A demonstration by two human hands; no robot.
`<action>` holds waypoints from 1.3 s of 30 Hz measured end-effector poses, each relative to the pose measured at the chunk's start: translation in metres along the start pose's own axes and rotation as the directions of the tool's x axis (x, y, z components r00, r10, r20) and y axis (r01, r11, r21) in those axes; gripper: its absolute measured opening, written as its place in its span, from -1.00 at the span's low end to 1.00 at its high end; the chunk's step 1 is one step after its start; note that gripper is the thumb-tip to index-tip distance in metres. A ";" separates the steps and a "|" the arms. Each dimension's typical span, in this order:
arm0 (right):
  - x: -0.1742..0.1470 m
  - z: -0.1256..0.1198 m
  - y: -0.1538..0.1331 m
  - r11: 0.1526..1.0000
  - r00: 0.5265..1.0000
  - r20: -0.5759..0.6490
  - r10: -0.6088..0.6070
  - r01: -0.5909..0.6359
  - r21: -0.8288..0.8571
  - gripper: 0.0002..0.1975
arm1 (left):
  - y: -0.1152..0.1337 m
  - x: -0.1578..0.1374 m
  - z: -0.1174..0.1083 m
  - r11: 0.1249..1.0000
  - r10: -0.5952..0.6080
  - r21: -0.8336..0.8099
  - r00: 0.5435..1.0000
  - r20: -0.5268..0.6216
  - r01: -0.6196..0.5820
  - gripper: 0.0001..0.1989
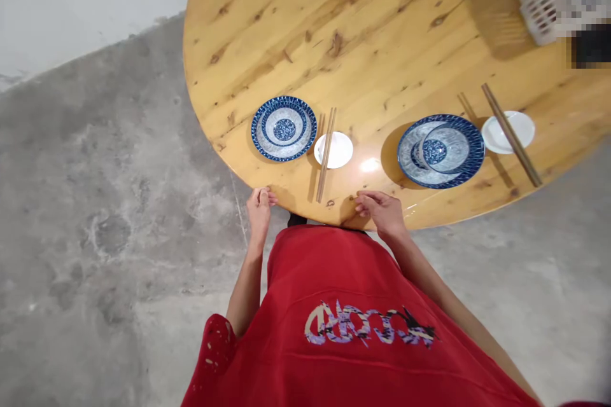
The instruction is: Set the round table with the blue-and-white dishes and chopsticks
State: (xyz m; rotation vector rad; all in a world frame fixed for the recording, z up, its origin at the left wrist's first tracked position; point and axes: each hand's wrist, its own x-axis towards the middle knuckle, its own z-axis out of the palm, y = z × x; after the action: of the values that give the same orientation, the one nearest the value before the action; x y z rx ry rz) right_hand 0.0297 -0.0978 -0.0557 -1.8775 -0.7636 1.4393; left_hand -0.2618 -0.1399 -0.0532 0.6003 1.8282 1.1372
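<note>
My left hand point(260, 205) is at the near left edge of the round wooden table, its fingers loosely bent and holding nothing I can see. Over the near edge, my right hand point(382, 210) hovers with half-curled fingers and no object in them. Between and beyond the hands, a pair of wooden chopsticks point(326, 158) lies across a small white dish point(342, 150). To its left, a blue-and-white bowl point(285, 122) sits on a patterned plate point(255, 130). Right of my right hand, a second patterned plate point(476, 152) carries another bowl point(453, 146).
At the right, more chopsticks point(513, 137) rest across another white dish point(524, 128). A white plastic basket point(539, 22) stands at the table's far right. The wooden table point(296, 25) has a curved edge, with grey concrete floor point(143, 203) around it.
</note>
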 end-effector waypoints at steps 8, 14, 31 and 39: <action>0.033 0.030 -0.037 0.997 0.997 -0.017 -0.078 0.078 0.003 -0.78 | 0.005 0.001 0.012 0.999 0.039 -0.008 0.998 0.048 -0.039 -0.75; 0.046 0.058 -0.063 1.000 0.998 0.057 0.015 -0.015 -0.003 -0.69 | 0.004 -0.004 0.007 1.000 0.002 0.000 0.999 0.049 -0.002 -0.76; 0.027 0.047 -0.043 0.995 0.996 0.049 0.081 -0.083 0.049 -0.70 | 0.006 -0.015 0.027 0.895 0.066 0.403 0.949 0.310 -0.193 -0.75; 0.014 0.040 -0.030 0.990 0.992 0.043 0.120 -0.123 0.074 -0.74 | 0.049 -0.016 0.083 0.482 -0.006 0.785 0.894 0.447 -0.389 -0.56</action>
State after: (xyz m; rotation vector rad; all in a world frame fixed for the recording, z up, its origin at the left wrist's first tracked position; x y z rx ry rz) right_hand -0.0081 -0.0626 -0.0480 -1.8702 -0.6125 1.5615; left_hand -0.1842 -0.0905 -0.0197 1.5465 1.8932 0.0527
